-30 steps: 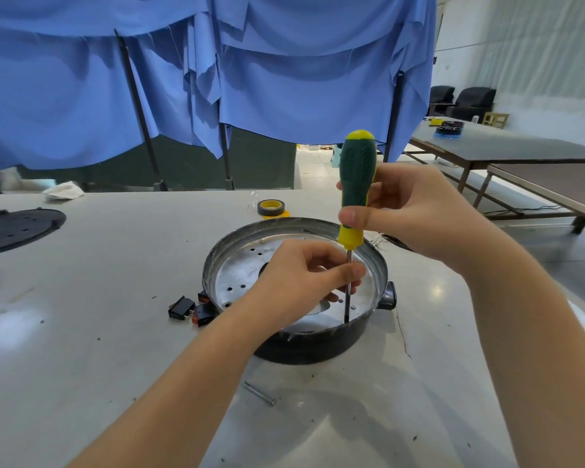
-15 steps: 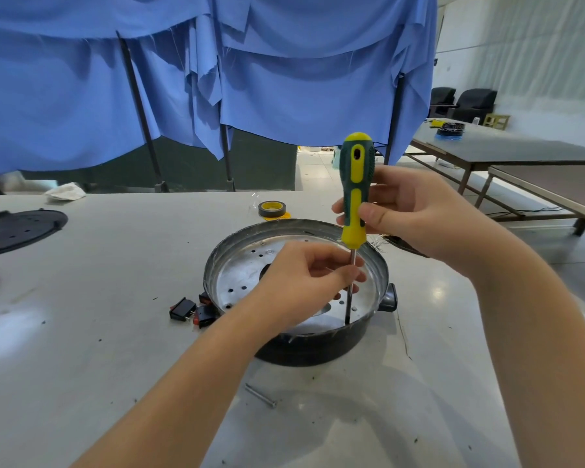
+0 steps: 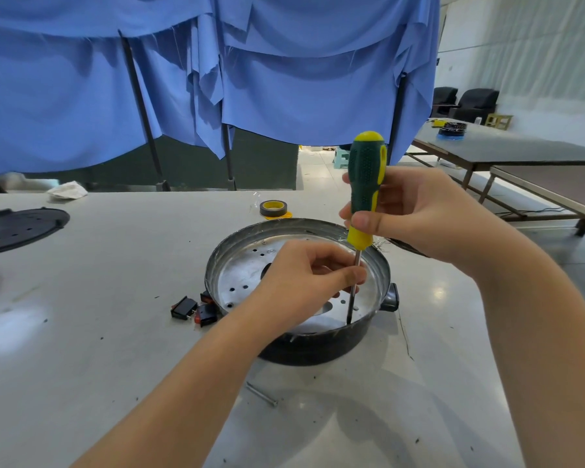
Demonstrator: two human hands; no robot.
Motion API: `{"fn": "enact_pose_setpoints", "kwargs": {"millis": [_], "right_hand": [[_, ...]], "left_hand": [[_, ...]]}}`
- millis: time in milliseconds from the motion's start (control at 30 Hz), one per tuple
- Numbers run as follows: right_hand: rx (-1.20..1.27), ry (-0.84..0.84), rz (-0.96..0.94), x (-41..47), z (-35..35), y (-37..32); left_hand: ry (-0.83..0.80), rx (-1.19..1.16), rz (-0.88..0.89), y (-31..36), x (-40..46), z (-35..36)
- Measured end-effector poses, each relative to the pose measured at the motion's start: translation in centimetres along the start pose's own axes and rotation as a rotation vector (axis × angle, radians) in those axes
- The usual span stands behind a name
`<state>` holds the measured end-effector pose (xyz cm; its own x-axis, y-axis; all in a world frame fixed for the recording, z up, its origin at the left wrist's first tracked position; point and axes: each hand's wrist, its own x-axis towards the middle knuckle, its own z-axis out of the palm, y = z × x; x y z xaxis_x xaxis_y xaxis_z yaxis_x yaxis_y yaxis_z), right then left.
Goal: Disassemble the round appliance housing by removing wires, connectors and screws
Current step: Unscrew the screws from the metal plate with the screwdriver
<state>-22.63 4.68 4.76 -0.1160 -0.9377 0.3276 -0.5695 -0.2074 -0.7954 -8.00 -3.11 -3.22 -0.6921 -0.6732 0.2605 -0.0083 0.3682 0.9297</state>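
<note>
So the round housing (image 3: 298, 292) sits near the middle of the grey table (image 3: 98, 298), a shallow black pan with a shiny perforated metal plate inside and a small black knob on its right side. The screwdriver (image 3: 363, 211) stands upright in it, tip down on the plate near the right, near edge. The right hand (image 3: 419, 214) wraps the green-and-yellow handle, thumb pressed across the yellow collar, fingers curled behind. The left hand (image 3: 304, 282) reaches in over the plate and pinches the metal shaft between thumb and curled fingers. Compared with half a second ago, the handle has rotated: the yellow stripe that faced the camera is now round on the right and the green grip faces us, while the tip looks to be on the same spot. Just left of the housing lie a couple of black rocker switches (image 3: 190, 309); a loose screw (image 3: 260, 395) sits on the near side. Farther back there's a roll of tape (image 3: 273, 208), and a black perforated lid (image 3: 17, 228) at far left.
</note>
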Motion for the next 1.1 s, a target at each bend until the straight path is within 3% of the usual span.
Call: {"fn": "enact_pose_setpoints", "kwargs": {"millis": [200,333,500,900,1100], "right_hand": [[-0.007,-0.049,-0.01,0.2,0.6,-0.34],[-0.148,0.063,-0.016,0.33,0.72,-0.19],[-0.097,0.097,-0.051,0.32,0.63,0.05],[0.132,-0.088,-0.05,-0.03,0.15,-0.07],[-0.071,0.004,0.022,0.45,0.96,0.21]], "left_hand": [[0.006,-0.023,-0.012,-0.15,0.21,-0.14],[0.0,-0.028,-0.019,-0.23,0.24,-0.04],[0.007,-0.021,-0.02,-0.16,0.26,-0.08],[-0.063,-0.052,-0.024,0.34,-0.13,-0.15],[-0.034,-0.037,-0.026,0.15,0.04,-0.16]]}}
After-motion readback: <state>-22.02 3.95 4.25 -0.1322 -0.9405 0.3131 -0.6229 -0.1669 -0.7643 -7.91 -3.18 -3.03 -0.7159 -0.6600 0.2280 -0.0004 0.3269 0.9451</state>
